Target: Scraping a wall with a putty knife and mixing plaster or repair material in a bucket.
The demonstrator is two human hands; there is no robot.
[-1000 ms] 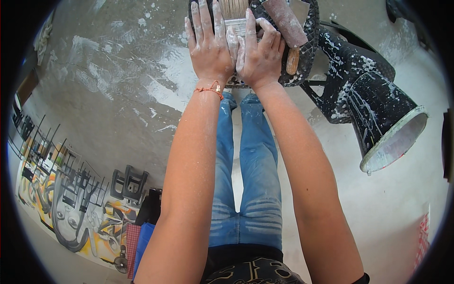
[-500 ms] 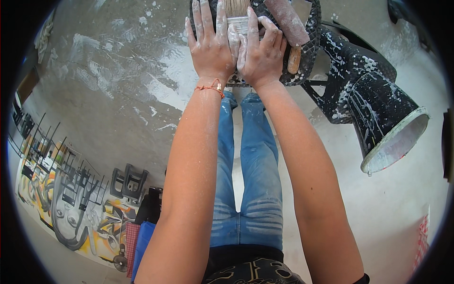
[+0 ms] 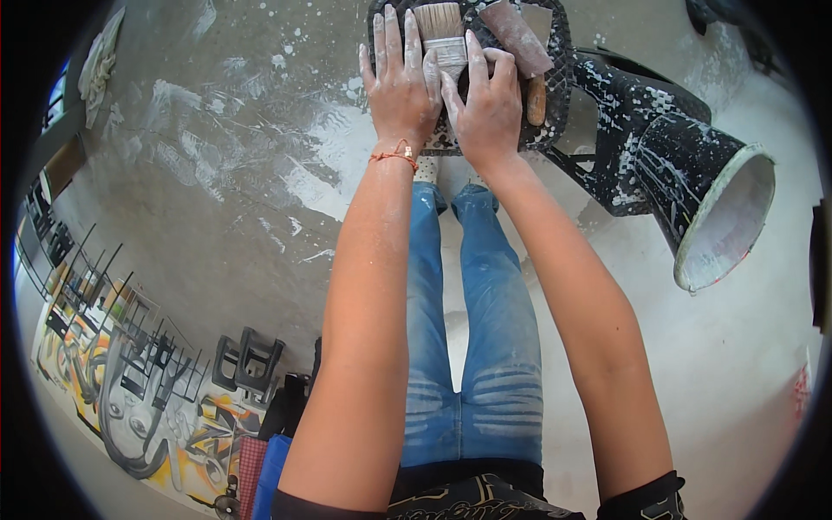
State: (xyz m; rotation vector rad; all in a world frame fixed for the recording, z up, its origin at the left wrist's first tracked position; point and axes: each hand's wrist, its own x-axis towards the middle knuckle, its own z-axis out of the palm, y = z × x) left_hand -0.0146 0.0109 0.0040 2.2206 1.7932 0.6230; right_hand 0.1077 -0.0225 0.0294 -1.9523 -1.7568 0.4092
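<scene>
On the paint-spattered black seat (image 3: 555,117) at top centre lie a wide paintbrush (image 3: 440,26), a dusty pinkish cylindrical piece (image 3: 511,35) and a tool with a wooden handle (image 3: 536,102) and flat metal blade (image 3: 537,19). My left hand (image 3: 403,100) lies palm down left of the brush, fingers stretched out and white with residue. My right hand (image 3: 485,113) rests right of the brush, index finger extended and the others bent but apart. Neither hand grips anything that I can see; what is under the palms is hidden.
A splattered black bucket (image 3: 672,186) lies on its side at right, against a black plastic object (image 3: 607,113). White cloth (image 3: 100,65) lies at upper left. Black stacked stools (image 3: 247,360), metal racks and a painted mural (image 3: 134,407) show at lower left. My jeans-clad legs (image 3: 494,329) are below.
The view has shifted, so seat, hands and arms appear slightly farther right and the brush's bristles show more fully. My hands have parted slightly at the thumbs, still resting on the seat.
</scene>
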